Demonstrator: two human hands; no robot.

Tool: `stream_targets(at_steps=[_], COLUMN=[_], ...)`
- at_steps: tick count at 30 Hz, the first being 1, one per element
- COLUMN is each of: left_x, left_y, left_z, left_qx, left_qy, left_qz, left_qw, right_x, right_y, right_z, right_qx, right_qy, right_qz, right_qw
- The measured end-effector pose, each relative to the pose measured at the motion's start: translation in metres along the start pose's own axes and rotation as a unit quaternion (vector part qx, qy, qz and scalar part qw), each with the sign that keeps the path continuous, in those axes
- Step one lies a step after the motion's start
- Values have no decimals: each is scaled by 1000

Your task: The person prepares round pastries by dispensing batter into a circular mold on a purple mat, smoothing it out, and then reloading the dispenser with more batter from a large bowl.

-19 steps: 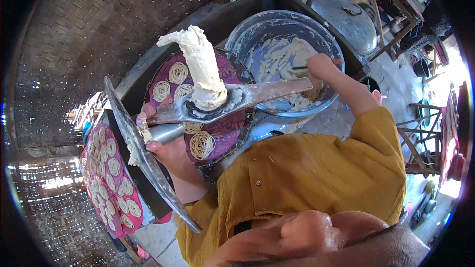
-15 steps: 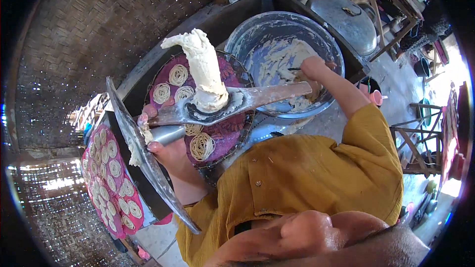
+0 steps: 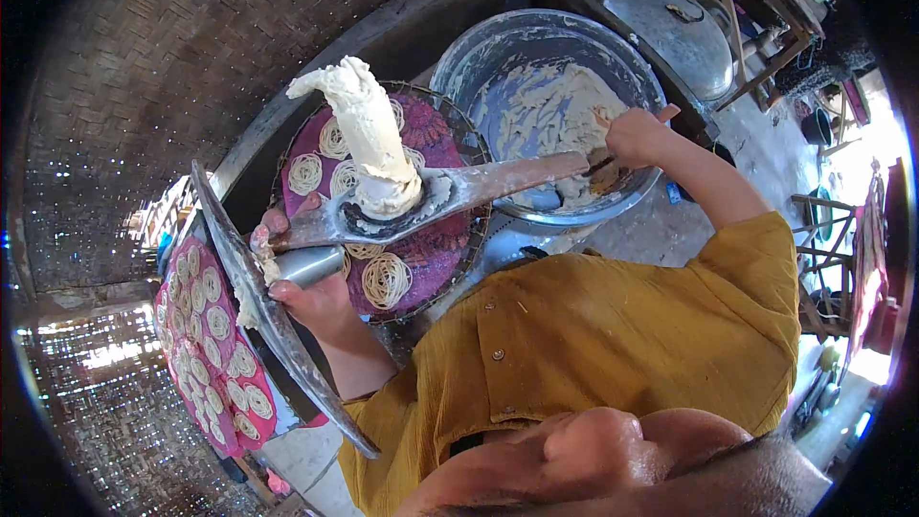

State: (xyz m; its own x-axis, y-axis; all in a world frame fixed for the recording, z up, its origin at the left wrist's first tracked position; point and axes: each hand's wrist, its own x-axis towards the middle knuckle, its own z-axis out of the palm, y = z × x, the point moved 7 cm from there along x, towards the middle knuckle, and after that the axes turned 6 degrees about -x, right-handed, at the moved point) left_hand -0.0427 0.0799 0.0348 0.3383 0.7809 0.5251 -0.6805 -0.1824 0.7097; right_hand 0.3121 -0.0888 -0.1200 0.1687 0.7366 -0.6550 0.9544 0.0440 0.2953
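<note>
My left hand (image 3: 308, 295) grips the handle end of a metal noodle press (image 3: 450, 190) held over a round woven tray (image 3: 440, 263). The tray is lined with purple cloth and carries several noodle coils. A tall cone of pale dough (image 3: 367, 124) stands up out of the press's cup. The press's long upper arm (image 3: 273, 321) hangs open to the left. My right hand (image 3: 632, 139) reaches into the big metal bowl (image 3: 479, 57) of dough, with its fingers curled down into the dough (image 3: 550, 110). What they hold is hidden.
A second purple-lined tray (image 3: 206, 345) full of noodle coils lies at the lower left. A domed metal lid (image 3: 670, 24) sits behind the bowl. Woven bamboo walls close in on the left and wooden furniture (image 3: 828, 239) stands on the right.
My right hand has shifted slightly inside the bowl. The left hand and the press have barely moved.
</note>
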Motion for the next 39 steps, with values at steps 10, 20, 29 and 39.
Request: stream_targets(at_steps=[10, 20, 29, 39], left_x=[-5, -9, -13, -14], left_y=[3, 9, 11, 6], left_z=[7, 7, -4, -8], left_qx=[6, 4, 62, 81], left_qy=[4, -8, 20, 37], left_qz=[-7, 8, -1, -7], left_qw=[1000, 1000, 998, 996], right_x=[8, 13, 11, -22], right_y=[-34, -12, -48, 1], right_z=[26, 9, 17, -4], right_qx=[-1, 26, 172, 108], right_qy=[73, 56, 54, -19], right_qz=[-91, 20, -66, 53], right_qw=[993, 998, 981, 993])
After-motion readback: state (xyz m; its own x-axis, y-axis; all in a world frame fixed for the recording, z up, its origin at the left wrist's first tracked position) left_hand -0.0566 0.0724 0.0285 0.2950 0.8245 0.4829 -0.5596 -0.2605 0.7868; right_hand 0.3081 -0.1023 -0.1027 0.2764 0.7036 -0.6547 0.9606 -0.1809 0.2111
